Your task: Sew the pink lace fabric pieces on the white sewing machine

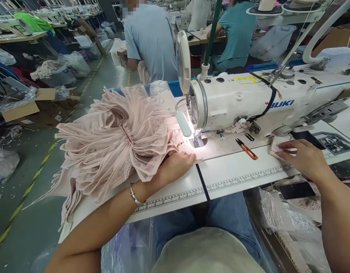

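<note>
Pink fabric pieces (118,140) — one thick bundle tied with a red thread — lie on the table (234,176), left of the needle. The left hand (177,163) rests flat on one piece under the lamp, fingers together pressing it down. The right hand (301,155), fingers spread narrowly, touches a small stack of labels (275,146) at the near right. Between them lies one orange thread snip (247,148). Beyond stands one white sewing machine (248,102). The cloth looks light, soft and floppy — best pinched at an edge.
</note>
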`<state>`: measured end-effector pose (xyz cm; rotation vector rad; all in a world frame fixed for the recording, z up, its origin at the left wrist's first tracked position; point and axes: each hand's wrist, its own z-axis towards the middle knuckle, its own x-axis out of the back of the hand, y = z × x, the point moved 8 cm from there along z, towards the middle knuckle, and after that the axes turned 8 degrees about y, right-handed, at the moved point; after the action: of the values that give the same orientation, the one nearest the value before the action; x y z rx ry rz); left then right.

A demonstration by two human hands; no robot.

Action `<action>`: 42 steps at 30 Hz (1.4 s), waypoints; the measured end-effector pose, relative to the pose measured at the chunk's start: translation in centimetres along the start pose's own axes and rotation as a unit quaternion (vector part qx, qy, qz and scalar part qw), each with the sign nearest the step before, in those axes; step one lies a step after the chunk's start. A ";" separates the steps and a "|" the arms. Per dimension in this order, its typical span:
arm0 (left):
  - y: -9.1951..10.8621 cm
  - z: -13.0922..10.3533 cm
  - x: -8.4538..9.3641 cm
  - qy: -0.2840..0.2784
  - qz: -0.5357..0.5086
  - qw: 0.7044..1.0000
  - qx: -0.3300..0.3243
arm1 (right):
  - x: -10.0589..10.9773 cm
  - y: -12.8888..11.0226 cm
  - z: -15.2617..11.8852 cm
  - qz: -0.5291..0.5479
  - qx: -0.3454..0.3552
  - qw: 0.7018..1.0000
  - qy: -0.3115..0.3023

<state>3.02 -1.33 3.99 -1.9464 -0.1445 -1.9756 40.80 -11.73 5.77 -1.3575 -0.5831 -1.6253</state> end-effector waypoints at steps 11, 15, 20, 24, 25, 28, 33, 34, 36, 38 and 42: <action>1.6 -1.4 -0.9 -0.006 0.143 0.990 -0.013 | -0.8 -1.8 -0.2 -0.135 0.175 0.970 0.098; 1.0 -1.4 -0.9 0.019 0.145 0.989 -0.012 | 2.2 -4.3 -1.9 -0.130 0.083 0.961 0.230; 1.6 0.7 -0.6 0.084 0.123 0.985 -0.086 | -1.3 -13.1 -3.2 0.113 0.070 0.987 0.094; 4.9 2.1 -0.9 0.088 0.150 0.982 -0.069 | -5.8 -19.6 -1.7 0.118 0.165 0.979 -0.003; 5.6 2.3 -1.0 0.081 0.167 0.981 -0.053 | -6.0 -20.5 -1.2 0.097 0.187 0.977 0.022; 6.2 2.3 -0.8 0.078 0.186 0.979 -0.018 | -6.1 -22.4 -0.9 0.056 0.246 0.964 0.079; 2.8 1.3 -0.2 0.104 0.169 0.978 0.056 | -7.0 -24.9 -4.1 0.037 0.376 0.926 0.020; 2.2 1.2 -0.3 0.104 0.164 0.978 0.069 | -6.9 -25.2 -4.7 0.029 0.395 0.918 0.023; 1.7 1.1 -0.8 0.099 0.151 0.980 0.085 | -6.5 -25.6 -5.4 0.009 0.412 0.910 0.046; 2.0 1.3 -1.3 0.094 0.137 0.982 0.085 | -6.3 -25.9 -5.4 -0.002 0.415 0.908 0.055; 2.8 1.8 -1.9 0.105 0.127 0.985 0.060 | -7.0 -26.4 -4.1 0.020 0.385 0.923 0.019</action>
<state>5.64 -3.04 1.73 -1.5837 0.0357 -1.9376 15.87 -0.23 3.06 -0.7387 -1.0276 -1.1770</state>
